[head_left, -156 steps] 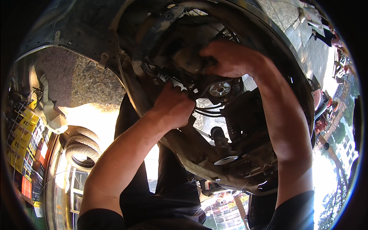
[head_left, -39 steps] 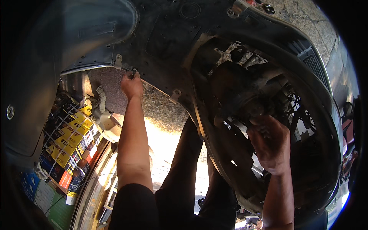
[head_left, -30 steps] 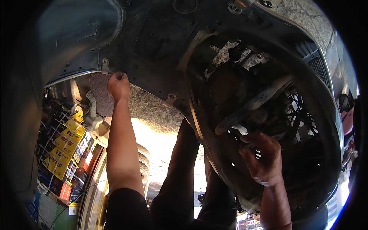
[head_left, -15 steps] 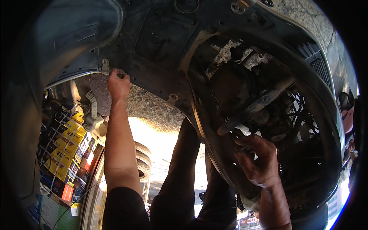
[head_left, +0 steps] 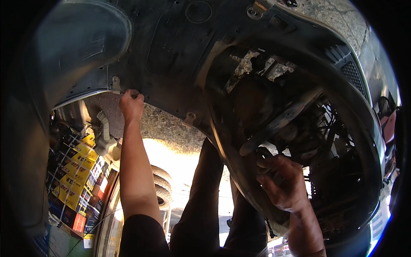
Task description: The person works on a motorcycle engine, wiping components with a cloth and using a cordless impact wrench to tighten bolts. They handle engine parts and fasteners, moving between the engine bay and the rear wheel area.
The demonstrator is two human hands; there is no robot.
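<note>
A large dark vehicle body panel (head_left: 171,60) spreads across the upper part of the view. My left hand (head_left: 132,105) is closed on its lower edge, thumb and fingers pinched there, beside a small metal tab (head_left: 115,85). Farther right along that edge sits another tab (head_left: 189,119). My right hand (head_left: 284,182) is in front of the big opening on the right, with its fingers curled together. Whatever those fingers hold, if anything, is lost in shadow. Just above them is the end of a metal bar (head_left: 274,124) that slants across the opening.
Dark machinery parts and cables (head_left: 329,124) fill the opening. At lower left stand stacked yellow and dark boxes (head_left: 75,175) behind a wire grid, with a ribbed hose (head_left: 102,122) above. Stacked tyres (head_left: 162,184) are beyond my left arm. My legs (head_left: 197,197) show below the panel.
The view has shifted slightly, so the panel's left edge and my left hand appear lower. My right hand's fingers have curled in a little more. My left hand keeps its hold.
</note>
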